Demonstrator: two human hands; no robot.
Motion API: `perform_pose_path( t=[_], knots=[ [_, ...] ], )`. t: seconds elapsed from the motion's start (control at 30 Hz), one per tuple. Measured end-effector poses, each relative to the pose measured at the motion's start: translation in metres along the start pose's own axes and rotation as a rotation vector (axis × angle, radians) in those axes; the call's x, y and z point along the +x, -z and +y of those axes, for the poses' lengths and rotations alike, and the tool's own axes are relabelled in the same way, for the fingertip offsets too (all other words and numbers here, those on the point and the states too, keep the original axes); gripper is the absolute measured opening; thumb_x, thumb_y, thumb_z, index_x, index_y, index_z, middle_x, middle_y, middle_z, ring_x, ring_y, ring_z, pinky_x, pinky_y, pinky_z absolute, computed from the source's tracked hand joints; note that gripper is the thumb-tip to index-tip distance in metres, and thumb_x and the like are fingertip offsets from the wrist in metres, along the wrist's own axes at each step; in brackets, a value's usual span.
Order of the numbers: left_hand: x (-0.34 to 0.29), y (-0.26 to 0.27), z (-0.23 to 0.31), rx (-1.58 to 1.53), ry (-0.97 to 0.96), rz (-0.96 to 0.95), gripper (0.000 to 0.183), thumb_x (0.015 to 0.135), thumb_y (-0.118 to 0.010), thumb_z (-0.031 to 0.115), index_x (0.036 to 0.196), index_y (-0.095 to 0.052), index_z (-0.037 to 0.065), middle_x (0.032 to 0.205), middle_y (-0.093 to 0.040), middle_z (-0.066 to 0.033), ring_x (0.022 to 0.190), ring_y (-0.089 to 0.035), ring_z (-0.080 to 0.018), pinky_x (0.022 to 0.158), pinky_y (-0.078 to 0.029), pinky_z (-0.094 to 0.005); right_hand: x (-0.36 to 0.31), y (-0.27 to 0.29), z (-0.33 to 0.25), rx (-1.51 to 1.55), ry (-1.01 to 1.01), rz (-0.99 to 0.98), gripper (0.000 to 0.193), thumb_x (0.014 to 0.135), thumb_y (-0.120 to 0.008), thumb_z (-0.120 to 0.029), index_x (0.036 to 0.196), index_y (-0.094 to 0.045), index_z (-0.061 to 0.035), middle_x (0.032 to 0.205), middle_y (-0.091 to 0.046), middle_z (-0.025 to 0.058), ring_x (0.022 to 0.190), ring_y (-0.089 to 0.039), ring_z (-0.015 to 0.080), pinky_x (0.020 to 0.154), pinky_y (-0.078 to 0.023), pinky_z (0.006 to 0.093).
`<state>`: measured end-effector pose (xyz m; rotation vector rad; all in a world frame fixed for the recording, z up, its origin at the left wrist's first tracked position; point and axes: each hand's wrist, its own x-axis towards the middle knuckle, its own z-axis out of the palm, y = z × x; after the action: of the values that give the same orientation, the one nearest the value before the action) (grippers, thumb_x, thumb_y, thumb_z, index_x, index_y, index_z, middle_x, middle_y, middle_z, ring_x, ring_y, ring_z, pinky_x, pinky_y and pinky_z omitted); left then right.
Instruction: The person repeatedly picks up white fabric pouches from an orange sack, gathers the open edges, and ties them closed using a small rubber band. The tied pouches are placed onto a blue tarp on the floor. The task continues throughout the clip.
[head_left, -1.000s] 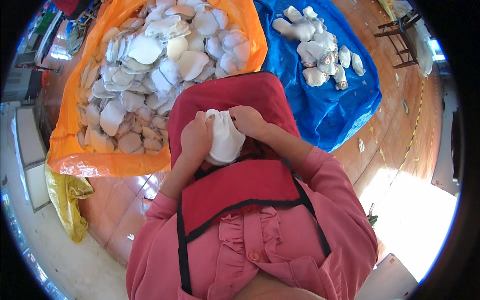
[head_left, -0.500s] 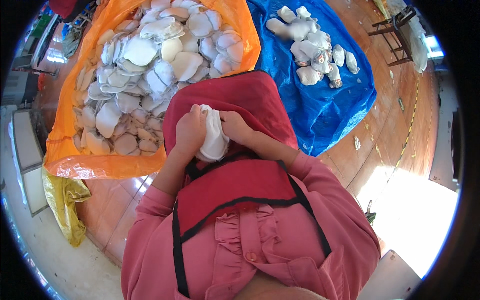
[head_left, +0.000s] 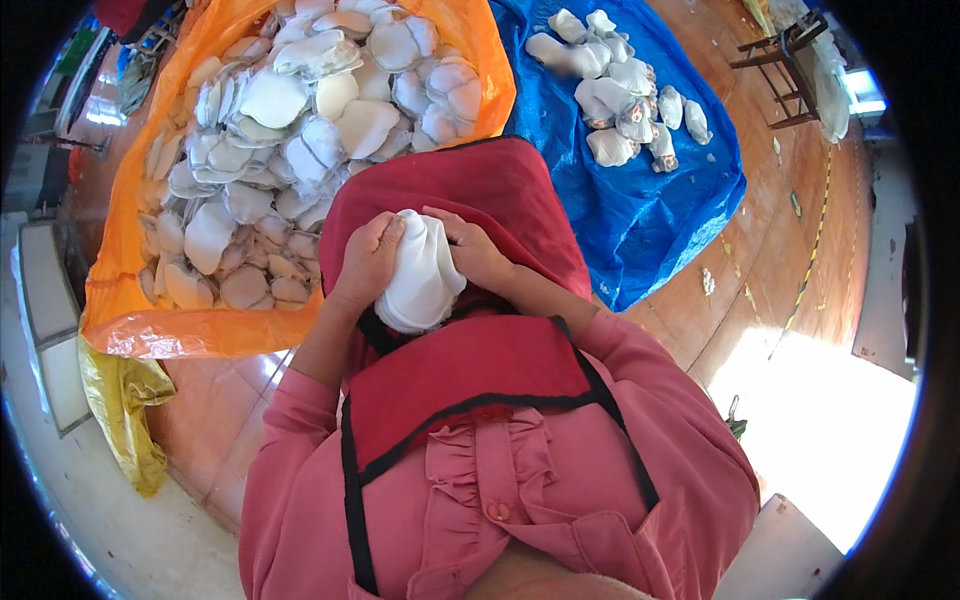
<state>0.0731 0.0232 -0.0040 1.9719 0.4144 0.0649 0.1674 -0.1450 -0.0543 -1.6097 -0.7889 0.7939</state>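
Our left hand (head_left: 368, 258) and right hand (head_left: 476, 250) grip the upper sides of a white, rounded, creased fabric piece (head_left: 420, 285), which we should tension evenly.

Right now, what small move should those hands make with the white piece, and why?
I'd ease the right hand slightly away from the left hand, probably smoothing the white piece: both hands are at its upper part, and folds run down its surface between them.
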Motion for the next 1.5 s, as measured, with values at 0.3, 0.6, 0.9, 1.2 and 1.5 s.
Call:
perform_pose_path(
  t=[0.3,0.6,0.9,1.2,1.5],
  knots=[
    [0.008,0.007,-0.010,0.461,-0.067,0.038,0.034,0.100,-0.050,0.034,0.086,-0.059,0.004,0.076,-0.062,-0.0218,0.073,-0.061,-0.0431,0.061,-0.044,-0.0511,0.005,0.005,0.005,-0.391,0.162,-0.102,0.018,0.084,-0.063,-0.016,0.097,-0.068,-0.0053,0.096,-0.066,0.0121,0.099,-0.058,0.0321,0.090,-0.047,0.0405],
    [0.018,0.002,-0.041,0.266,-0.015,-0.203,0.039,0.099,-0.052,0.033,0.082,-0.059,0.000,0.076,-0.058,-0.0240,0.072,-0.058,-0.0410,0.064,-0.043,-0.0479,-0.001,-0.002,0.007,-0.384,0.148,-0.205,0.022,0.079,-0.063,-0.025,0.088,-0.070,-0.0064,0.089,-0.066,0.0201,0.090,-0.060,0.0385,0.086,-0.047,0.0452],
    [0.026,-0.011,-0.046,0.238,-0.043,-0.170,0.040,0.098,-0.054,0.032,0.077,-0.057,-0.003,0.070,-0.053,-0.0236,0.062,-0.055,-0.0334,0.060,-0.041,-0.0436,-0.007,-0.013,0.025,-0.102,0.003,-0.192,0.025,0.080,-0.062,-0.021,0.096,-0.069,-0.0022,0.093,-0.068,0.0232,0.088,-0.065,0.0408,0.078,-0.050,0.0451],
    [0.032,-0.008,-0.055,0.184,-0.053,-0.263,0.037,0.095,-0.058,0.034,0.084,-0.060,-0.001,0.076,-0.059,-0.0196,0.069,-0.059,-0.0326,0.065,-0.045,-0.0415,-0.010,-0.008,0.011,-0.186,-0.069,-0.156,0.031,0.079,-0.066,-0.026,0.096,-0.069,-0.0013,0.097,-0.067,0.0221,0.094,-0.062,0.0383,0.082,-0.048,0.0447],
    [0.011,0.030,0.047,0.711,-0.187,0.267,0.034,0.083,-0.070,0.037,0.091,-0.066,0.005,0.095,-0.064,-0.0141,0.092,-0.062,-0.0341,0.080,-0.050,-0.0426,0.024,-0.012,-0.038,-0.139,-0.020,0.250,0.023,0.072,-0.071,-0.022,0.082,-0.070,-0.0021,0.081,-0.066,0.0205,0.081,-0.064,0.0373,0.071,-0.050,0.0456]
  ],
)
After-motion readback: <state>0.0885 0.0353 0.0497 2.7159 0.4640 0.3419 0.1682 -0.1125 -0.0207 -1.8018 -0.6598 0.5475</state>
